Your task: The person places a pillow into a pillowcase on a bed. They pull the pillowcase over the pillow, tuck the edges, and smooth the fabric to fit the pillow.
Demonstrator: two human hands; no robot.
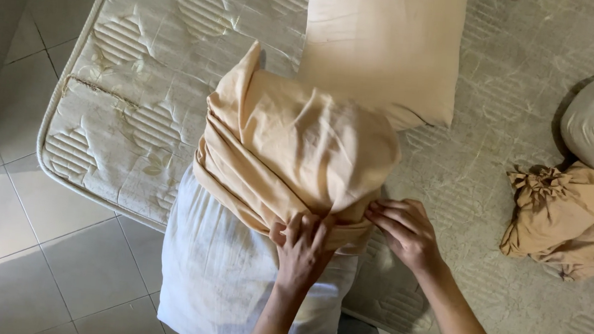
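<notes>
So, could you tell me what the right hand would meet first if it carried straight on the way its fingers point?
The right hand points left, at the bunched edge of the peach cotton pillowcase it pinches; beyond that, probably the left hand, though depth is unclear.

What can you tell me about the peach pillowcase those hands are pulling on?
The peach pillowcase is soft, wrinkly cloth, pulled partway over a white pillow. It covers the pillow's far end, and the near end sticks out bare. One corner pokes up in a point. Its open edge is bunched into thick folds. The left hand and right hand both pinch that bunched edge. The pillow lies across the corner of a bare quilted mattress, with its far end against another peach-covered pillow.
</notes>
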